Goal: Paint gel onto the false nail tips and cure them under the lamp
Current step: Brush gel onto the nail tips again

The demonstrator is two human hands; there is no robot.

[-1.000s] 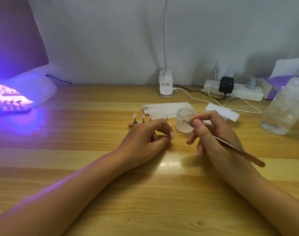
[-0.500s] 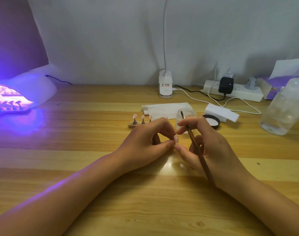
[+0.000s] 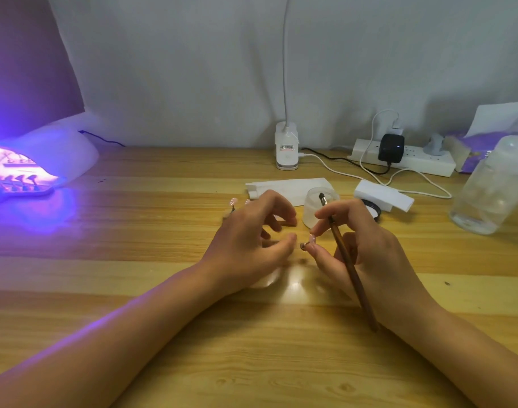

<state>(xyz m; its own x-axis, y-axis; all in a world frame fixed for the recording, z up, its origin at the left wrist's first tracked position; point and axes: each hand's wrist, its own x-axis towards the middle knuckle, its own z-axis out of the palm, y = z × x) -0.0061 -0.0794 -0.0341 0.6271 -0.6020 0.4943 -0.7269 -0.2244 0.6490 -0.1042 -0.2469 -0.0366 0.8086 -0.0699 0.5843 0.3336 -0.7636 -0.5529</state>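
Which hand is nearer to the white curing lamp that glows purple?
Left. The left hand is right of the white purple-glowing curing lamp; the right hand, holding the brown wooden brush, is farther right.

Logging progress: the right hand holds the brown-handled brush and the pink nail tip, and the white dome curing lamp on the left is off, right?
No: the white dome curing lamp is on, glowing purple in the head view. The right hand does hold the brown-handled brush and pink nail tip.
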